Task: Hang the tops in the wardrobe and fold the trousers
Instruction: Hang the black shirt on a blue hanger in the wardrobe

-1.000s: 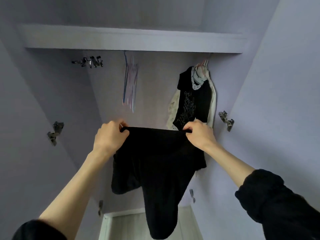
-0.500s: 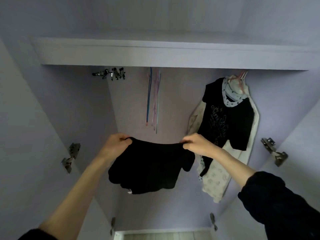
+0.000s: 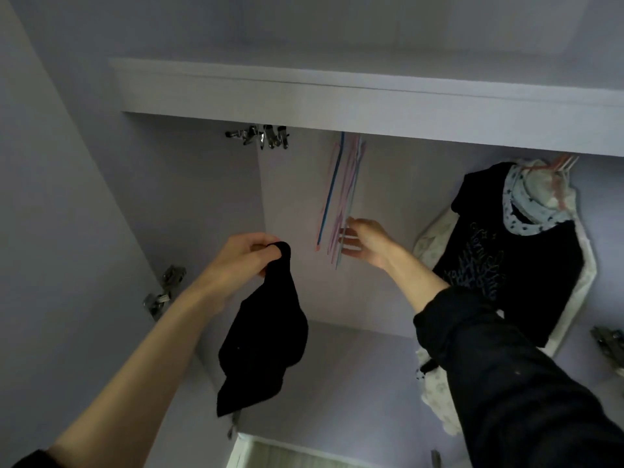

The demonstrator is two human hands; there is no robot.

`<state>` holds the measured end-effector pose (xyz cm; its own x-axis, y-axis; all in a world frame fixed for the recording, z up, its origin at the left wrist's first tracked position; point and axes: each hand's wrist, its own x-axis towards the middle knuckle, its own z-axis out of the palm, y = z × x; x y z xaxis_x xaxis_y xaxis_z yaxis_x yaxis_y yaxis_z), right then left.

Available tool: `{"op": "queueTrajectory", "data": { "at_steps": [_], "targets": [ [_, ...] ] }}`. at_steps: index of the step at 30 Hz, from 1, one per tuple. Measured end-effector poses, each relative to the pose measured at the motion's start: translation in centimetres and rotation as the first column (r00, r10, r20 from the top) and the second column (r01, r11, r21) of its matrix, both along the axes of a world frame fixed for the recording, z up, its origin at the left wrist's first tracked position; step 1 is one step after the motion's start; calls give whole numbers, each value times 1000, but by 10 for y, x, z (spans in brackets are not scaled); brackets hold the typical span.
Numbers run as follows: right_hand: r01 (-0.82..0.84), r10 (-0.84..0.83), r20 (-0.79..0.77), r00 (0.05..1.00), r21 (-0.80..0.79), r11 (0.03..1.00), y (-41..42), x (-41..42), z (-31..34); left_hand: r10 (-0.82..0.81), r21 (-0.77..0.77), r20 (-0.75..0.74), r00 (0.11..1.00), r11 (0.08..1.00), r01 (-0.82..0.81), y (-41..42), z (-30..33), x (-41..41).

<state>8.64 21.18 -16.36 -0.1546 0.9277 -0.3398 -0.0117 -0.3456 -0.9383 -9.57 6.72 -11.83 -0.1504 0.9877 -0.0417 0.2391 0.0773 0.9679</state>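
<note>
One black top dangles from the left hand, which pinches its upper edge, arm raised inside the wardrobe. The right hand reaches with fingers spread against a cluster of several thin empty hangers. At right, a few garments hang together, the front one black.

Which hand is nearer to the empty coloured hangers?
Right. The right hand reaches the lower ends of the empty hangers, fingers at them. The left hand is off to their left, gripping the black top.
</note>
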Motion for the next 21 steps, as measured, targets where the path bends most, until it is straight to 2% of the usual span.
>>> {"op": "queueTrajectory", "data": {
  "at_steps": [6,10,21],
  "targets": [
    [180,-181,15,983,69,981,13,-16,-6,17,11,-63,998,1000,-16,-9,5,-12],
    [283,-276,-72,958,112,953,19,-10,-5,20,9,-82,996,1000,-19,-9,2,-12],
    [440,-447,-17,894,214,872,25,46,3,-36,1,-51,998,999,36,1,-7,20]
  ]
}}
